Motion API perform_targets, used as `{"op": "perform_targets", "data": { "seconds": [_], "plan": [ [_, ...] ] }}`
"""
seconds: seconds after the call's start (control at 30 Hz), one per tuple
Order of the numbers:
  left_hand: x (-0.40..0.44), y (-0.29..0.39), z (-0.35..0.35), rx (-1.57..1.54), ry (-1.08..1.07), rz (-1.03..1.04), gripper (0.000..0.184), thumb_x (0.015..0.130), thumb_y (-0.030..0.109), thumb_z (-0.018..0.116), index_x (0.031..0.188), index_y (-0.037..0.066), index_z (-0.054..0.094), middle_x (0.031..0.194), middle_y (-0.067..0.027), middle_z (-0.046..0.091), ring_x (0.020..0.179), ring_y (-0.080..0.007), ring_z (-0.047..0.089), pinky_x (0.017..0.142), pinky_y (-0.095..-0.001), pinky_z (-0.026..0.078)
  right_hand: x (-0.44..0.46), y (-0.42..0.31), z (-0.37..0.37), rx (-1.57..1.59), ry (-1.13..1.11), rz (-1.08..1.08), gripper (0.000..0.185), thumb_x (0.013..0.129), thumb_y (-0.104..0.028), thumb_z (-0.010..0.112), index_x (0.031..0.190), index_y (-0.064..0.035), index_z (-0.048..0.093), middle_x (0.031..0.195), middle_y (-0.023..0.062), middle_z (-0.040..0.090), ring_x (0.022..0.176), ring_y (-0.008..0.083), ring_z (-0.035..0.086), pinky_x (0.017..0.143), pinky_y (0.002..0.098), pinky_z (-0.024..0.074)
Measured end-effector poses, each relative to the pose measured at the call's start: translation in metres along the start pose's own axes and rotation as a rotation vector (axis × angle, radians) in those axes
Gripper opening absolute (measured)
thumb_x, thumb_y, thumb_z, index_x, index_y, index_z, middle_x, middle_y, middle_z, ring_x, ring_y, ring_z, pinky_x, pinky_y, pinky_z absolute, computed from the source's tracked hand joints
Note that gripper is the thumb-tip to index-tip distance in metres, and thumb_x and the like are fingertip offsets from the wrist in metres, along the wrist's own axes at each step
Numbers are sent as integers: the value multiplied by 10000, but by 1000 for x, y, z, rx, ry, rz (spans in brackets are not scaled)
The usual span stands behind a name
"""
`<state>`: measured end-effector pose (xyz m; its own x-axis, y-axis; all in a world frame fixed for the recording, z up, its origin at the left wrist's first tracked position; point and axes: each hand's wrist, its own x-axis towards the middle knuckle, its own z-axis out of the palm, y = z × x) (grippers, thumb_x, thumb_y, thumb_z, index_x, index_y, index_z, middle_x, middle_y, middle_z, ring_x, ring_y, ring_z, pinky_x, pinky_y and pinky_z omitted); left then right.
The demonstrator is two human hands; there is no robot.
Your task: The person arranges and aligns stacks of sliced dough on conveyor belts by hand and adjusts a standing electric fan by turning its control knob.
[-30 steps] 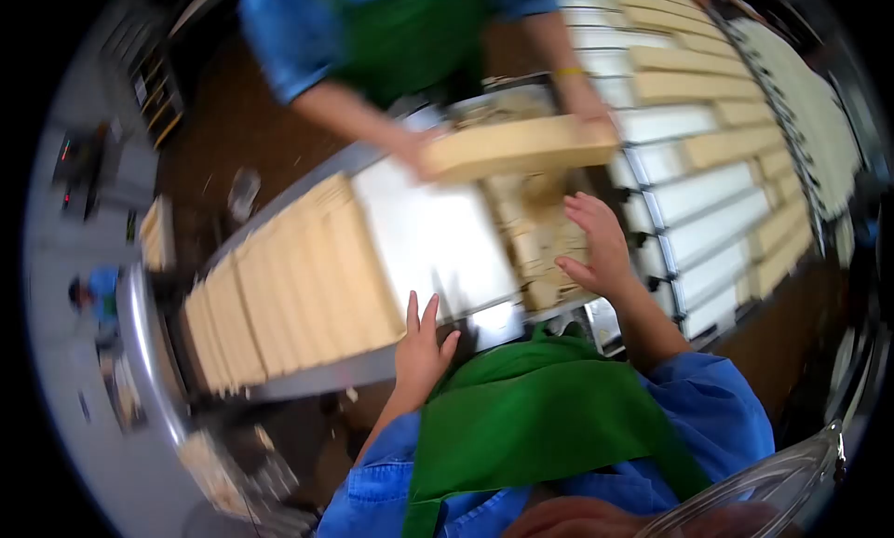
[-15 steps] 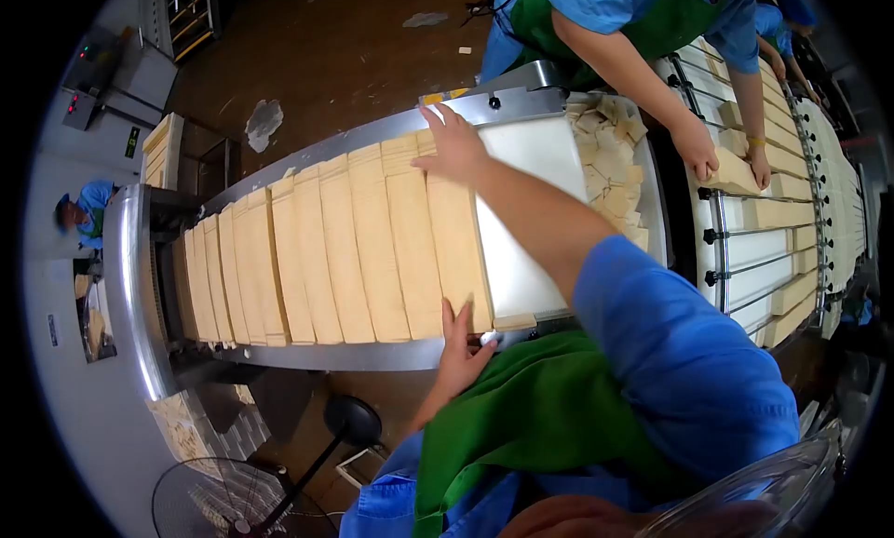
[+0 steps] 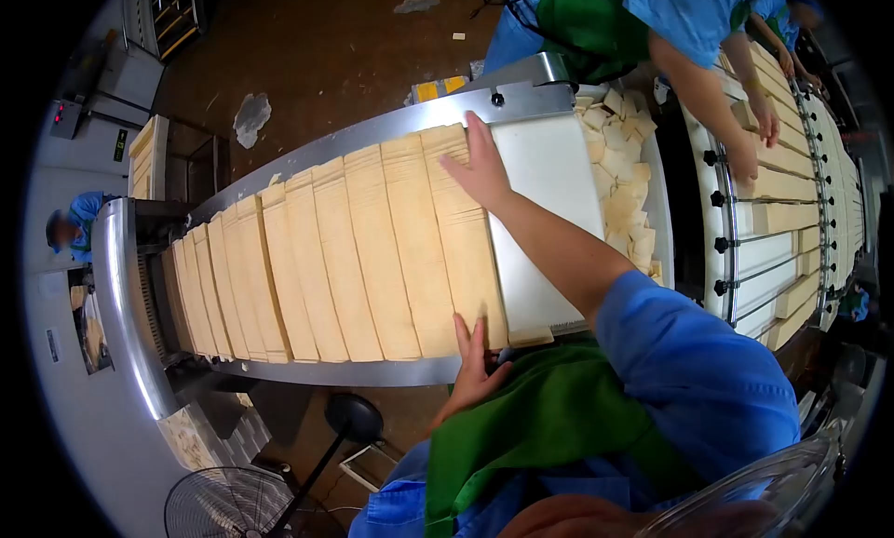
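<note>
A long row of pale yellow slabs (image 3: pixel 358 249), each looking like a pile of thin sheets, lies side by side on a metal-edged conveyor. My right hand (image 3: pixel 482 173) rests at the far end of the last slab (image 3: pixel 466 231), fingers and thumb spread along its top and right edge. At the near end of that slab is my left hand (image 3: pixel 475 370), its fingers stretched out against the slab and its thumb apart. Neither hand is closed round anything. A small pale piece (image 3: pixel 531 336) lies by the near rail, right of the last slab.
White belt surface (image 3: pixel 549 212) shows right of the row. Beyond it, a bin holds broken pale pieces (image 3: pixel 619 180). A co-worker's hands (image 3: pixel 752 147) are over a second line with metal rods and slabs (image 3: pixel 782 220). A fan (image 3: pixel 228 501) stands at lower left.
My right hand has shifted toward the slab's right edge, its fingers now more spread. The row appears lower and further right in view. The co-worker's hands have moved apart from the slab they held.
</note>
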<state>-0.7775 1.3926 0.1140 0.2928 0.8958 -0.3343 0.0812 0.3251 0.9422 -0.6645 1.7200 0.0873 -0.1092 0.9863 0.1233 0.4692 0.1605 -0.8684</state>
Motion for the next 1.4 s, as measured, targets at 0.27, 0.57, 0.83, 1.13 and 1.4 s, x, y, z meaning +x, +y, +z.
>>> {"op": "perform_targets", "data": {
  "seconds": [0.27,0.57,0.83,1.13,1.4],
  "plan": [
    [5,6,6,-267,-39,2,836,891,-26,626,1584,61,166,1623,-112,-251,1350,-257,412,1022,-413,472,-6,-37,9,-434,-19,-85,609,771,-423,750,1291,-167,564,1245,132,585,1163,336,569,962,493,448],
    [7,0,5,119,36,53,648,887,-43,620,1485,0,375,1636,-140,-109,1435,-307,297,1053,-408,432,-6,-17,-34,-590,-195,-36,617,721,-468,724,1179,-71,612,1219,110,553,1167,278,482,956,476,387],
    [43,44,32,875,143,90,903,734,194,822,1495,64,354,1560,-289,228,1341,-489,403,1023,-483,473,-59,54,-225,-406,-202,335,802,627,-515,824,1217,-33,575,1127,177,636,1123,346,585,990,423,453],
    [97,55,95,1226,336,-45,962,676,296,854,1454,43,348,1414,-257,392,1240,-437,484,996,-500,476,-216,81,-301,-368,-284,129,861,590,-200,883,1360,-243,500,1178,255,546,1099,420,579,897,473,508],
    [166,109,302,1111,147,693,769,681,231,813,1321,-5,458,1279,-273,457,1215,-460,453,1033,-526,397,-373,71,-561,-470,298,162,934,676,-528,828,1443,-136,467,1450,258,406,1317,438,412,1106,479,372]
  ]
}}
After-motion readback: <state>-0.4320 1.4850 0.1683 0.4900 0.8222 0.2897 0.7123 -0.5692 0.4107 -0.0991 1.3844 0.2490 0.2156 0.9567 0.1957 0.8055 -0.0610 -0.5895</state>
